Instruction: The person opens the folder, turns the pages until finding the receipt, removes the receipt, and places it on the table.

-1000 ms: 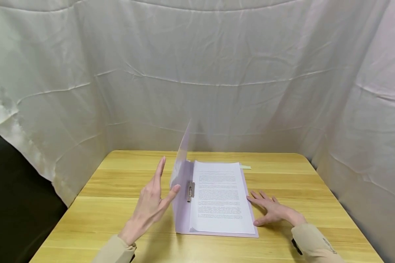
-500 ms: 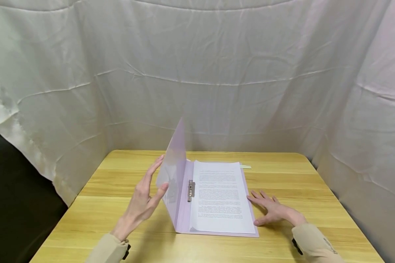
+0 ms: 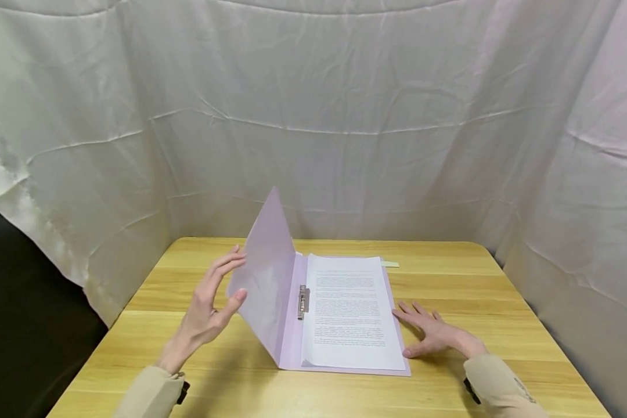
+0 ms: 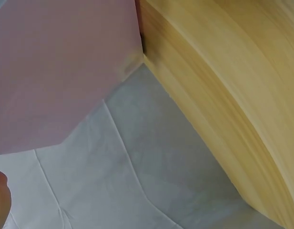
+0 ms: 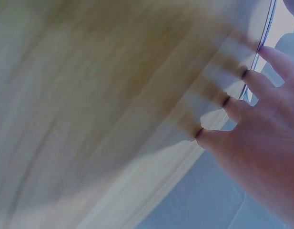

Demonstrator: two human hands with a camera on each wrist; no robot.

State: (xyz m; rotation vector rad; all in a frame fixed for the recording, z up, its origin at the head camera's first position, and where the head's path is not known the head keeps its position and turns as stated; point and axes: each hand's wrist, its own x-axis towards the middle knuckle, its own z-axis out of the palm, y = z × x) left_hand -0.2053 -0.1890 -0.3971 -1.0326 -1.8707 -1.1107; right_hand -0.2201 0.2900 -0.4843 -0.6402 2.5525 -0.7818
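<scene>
A pale lilac folder (image 3: 288, 348) lies on the table with its front cover (image 3: 263, 273) raised and leaning left. Printed white sheets (image 3: 347, 313) lie in its right half beside a metal clip (image 3: 303, 302). At the cover's free edge is my left hand (image 3: 204, 307), fingers extended and thumb apart, the fingertips overlapping that edge. In the left wrist view the cover (image 4: 61, 71) fills the upper left, with one fingertip low at the side. My right hand (image 3: 436, 335) rests spread on the table, index finger and thumb right at the folder's right edge.
The wooden table (image 3: 480, 290) carries the folder at its middle. A pale yellow-green tab (image 3: 390, 265) sticks out at the folder's upper right. Grey cloth (image 3: 345, 116) hangs behind and on both sides; something black (image 3: 26, 325) is at the far left.
The cover has swung left from nearly upright to a wider angle, showing more of its inner face. My left hand has moved left along with it. My right hand stays put.
</scene>
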